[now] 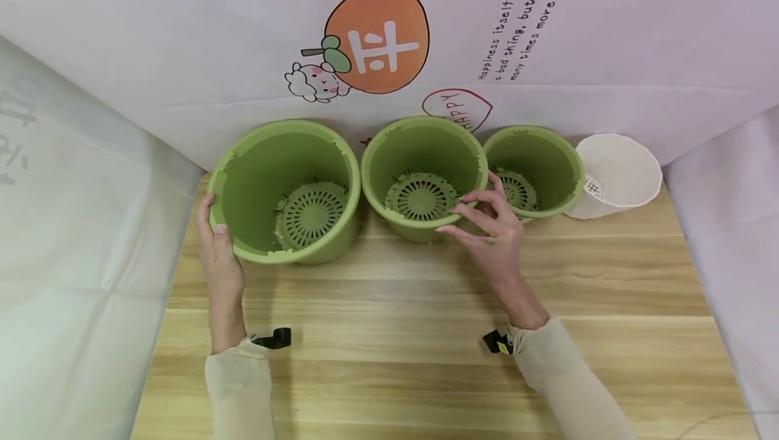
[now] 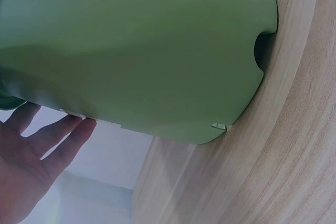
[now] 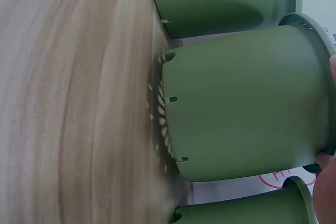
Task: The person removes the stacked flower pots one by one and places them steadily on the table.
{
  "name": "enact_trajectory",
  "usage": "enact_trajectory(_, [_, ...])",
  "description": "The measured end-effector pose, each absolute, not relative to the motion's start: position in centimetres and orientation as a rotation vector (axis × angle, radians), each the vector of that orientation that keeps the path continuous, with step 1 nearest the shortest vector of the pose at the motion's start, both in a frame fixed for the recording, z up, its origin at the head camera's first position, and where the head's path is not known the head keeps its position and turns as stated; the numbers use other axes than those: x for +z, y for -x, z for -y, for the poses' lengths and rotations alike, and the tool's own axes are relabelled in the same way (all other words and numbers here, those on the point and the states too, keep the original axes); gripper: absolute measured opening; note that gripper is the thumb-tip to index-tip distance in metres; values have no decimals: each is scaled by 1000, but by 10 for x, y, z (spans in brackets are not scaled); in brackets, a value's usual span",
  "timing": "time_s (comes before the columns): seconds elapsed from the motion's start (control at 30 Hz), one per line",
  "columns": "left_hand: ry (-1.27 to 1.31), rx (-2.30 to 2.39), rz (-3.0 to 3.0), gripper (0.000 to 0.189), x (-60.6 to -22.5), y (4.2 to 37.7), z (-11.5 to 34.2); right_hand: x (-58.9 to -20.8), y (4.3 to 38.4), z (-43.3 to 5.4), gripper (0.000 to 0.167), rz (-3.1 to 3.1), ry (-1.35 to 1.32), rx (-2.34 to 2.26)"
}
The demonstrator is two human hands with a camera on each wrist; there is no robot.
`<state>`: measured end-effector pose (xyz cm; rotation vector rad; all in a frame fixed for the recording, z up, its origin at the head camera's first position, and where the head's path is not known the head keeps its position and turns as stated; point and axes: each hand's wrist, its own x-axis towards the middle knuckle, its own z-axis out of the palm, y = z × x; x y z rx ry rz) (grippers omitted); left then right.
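Observation:
A large green plastic flowerpot (image 1: 286, 259) stands at the left, its slotted bottom showing inside. My left hand (image 1: 222, 257) touches its left side near the rim, fingers fairly straight; in the left wrist view, fingertips meet the outer wall of this large pot (image 2: 142, 51). My right hand (image 1: 496, 234) pinches the right rim of a medium green flowerpot (image 1: 395, 217) between thumb and fingers. In the right wrist view, light spots show on the table under the base of the medium pot (image 3: 247, 98). A smaller green flowerpot (image 1: 548, 156) sits just beyond the right hand.
A white pot (image 1: 627, 169) with a perforated bottom stands at the right end of the row. All stand on a wood-grain table (image 1: 389, 332) against a white printed backdrop (image 1: 243, 34). White sheets (image 1: 73, 257) border the sides.

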<state>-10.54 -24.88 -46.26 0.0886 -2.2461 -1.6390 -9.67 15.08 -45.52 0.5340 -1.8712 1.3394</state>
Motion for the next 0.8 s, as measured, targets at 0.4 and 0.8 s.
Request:
enact_trajectory(0.4, [-84,-1641,2251,49,-462,107,249,-456,91,-148,34,1928,-495,1337])
enact_trajectory(0.8, [-96,-1634,2264,50,-463,108,249,-484,98,-162,35,2058,-502,1218])
